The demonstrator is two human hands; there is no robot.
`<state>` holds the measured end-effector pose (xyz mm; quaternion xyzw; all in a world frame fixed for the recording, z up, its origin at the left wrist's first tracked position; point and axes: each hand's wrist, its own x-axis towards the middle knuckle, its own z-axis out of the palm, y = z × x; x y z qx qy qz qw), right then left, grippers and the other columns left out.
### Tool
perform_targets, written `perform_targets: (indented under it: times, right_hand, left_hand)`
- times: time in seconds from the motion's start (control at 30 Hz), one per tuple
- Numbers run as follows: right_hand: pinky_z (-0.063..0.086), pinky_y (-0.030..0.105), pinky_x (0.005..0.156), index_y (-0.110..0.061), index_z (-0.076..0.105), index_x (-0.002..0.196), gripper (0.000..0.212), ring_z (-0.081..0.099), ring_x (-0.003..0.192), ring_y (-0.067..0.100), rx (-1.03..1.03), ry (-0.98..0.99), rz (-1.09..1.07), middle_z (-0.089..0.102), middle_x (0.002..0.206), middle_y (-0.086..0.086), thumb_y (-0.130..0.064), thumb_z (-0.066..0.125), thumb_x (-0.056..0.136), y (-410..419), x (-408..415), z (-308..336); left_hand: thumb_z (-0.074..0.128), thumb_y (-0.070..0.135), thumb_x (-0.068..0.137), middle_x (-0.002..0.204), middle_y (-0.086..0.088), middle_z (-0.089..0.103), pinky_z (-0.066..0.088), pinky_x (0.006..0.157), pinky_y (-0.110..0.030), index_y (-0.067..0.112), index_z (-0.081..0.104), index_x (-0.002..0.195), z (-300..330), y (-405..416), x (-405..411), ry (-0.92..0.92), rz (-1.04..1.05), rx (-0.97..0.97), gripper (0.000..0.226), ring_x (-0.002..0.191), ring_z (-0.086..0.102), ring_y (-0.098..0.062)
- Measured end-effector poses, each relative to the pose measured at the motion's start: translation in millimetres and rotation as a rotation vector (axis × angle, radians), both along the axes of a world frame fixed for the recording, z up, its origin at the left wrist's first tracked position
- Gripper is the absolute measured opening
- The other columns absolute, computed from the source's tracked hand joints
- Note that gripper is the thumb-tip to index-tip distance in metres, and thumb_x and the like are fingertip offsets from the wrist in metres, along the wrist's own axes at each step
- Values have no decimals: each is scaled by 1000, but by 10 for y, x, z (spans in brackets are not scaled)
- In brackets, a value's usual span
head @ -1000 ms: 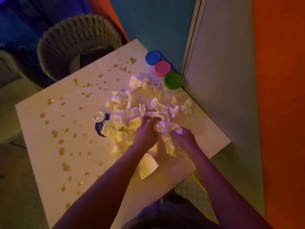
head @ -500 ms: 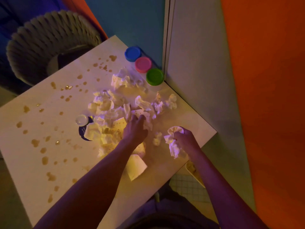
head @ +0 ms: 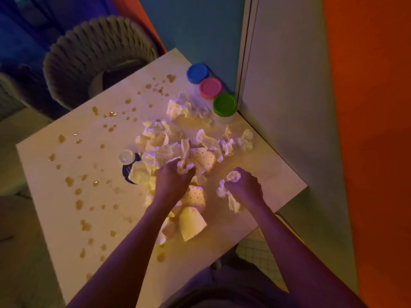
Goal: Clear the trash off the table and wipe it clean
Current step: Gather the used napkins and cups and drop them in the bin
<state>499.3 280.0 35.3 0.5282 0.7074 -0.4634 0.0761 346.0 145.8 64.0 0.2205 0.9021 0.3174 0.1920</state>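
Observation:
A heap of crumpled white tissues [head: 169,143] and dotted paper scraps [head: 203,160] covers the middle of the pale table [head: 66,196]. My left hand [head: 172,182] grips a wad of tissue at the heap's near side. To its right, my right hand [head: 245,187] holds a crumpled tissue [head: 231,201] just above the table. Brown liquid drops [head: 77,204] spot the table's left half. A small pouch with a white cap [head: 127,156] lies partly under the tissues.
Three tubs with blue [head: 197,72], pink [head: 210,87] and green [head: 225,104] lids stand at the table's far corner by a grey panel [head: 289,107]. A woven basket [head: 97,56] sits on the floor beyond the far edge.
My left hand has closed on a wad of tissue in the heap. My right hand has lifted its tissue clear of the heap and drawn it toward the near right.

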Motion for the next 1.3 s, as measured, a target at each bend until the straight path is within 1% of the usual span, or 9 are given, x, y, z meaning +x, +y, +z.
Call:
perform_targets:
  times: [0.13,0.2,0.3,0.47,0.6,0.9,1.13,1.2,1.3]
  right_hand:
    - [47,36,90,-47,38,141,64,61,110,35,122,-139,421,40,136,-1,-34,63,83,-55,-71,-84]
    - [48,37,90,-48,40,141,61,62,111,32,197,-163,554,35,142,-3,-31,62,86,-73,-92,-152]
    - [49,38,86,-40,49,137,51,60,112,29,302,-190,668,38,139,0,-26,62,90,-89,-89,-242]
    - [43,35,75,-27,55,124,35,53,112,29,401,-193,727,44,130,2,-18,59,90,-66,-15,-359]
    - [41,33,75,-30,60,118,34,60,108,28,317,-125,570,51,120,-2,-34,66,85,-20,57,-331]
    - [42,30,78,-34,64,108,37,62,103,28,80,32,243,64,114,-5,-42,61,72,139,203,-114]
    - [46,32,80,-32,69,105,28,63,99,32,183,84,152,67,110,-1,-23,59,80,355,66,-54]
    - [45,32,83,-38,67,113,39,63,105,31,203,106,154,67,120,-5,-19,58,80,431,-11,-17]
    - [45,33,87,-44,59,127,52,61,113,29,258,136,191,62,132,-8,-18,56,81,545,-154,17]
  left_hand:
    - [74,19,81,86,-6,55,33,65,-30,22,48,69,-48,-129,49,-1,-68,-76,29,79,59,-31]
    - [73,16,80,99,-5,54,38,69,-31,15,59,87,-47,-171,93,6,-91,-109,16,88,58,-31]
    - [72,17,78,119,-1,54,51,78,-39,23,62,113,-70,-169,169,23,-138,-196,37,95,61,-30]
    - [69,21,81,130,1,48,55,74,-40,35,58,125,-144,-8,247,104,-253,-349,48,95,65,-34]
    - [64,21,86,134,-5,46,49,69,-39,33,53,130,-202,145,274,136,-311,-481,47,98,65,-36]
    - [58,14,84,117,-10,64,46,71,-39,18,56,109,-329,325,215,203,-402,-607,25,104,64,-39]
    - [64,26,84,114,-8,70,49,78,-40,27,70,110,-292,358,164,154,-303,-384,26,103,64,-38]
    - [62,28,87,101,-9,71,48,73,-38,24,72,94,-255,351,175,162,-253,-299,13,95,64,-38]
    - [58,29,86,74,-8,67,50,62,-37,18,58,66,-187,348,201,132,-157,-213,23,77,63,-39]
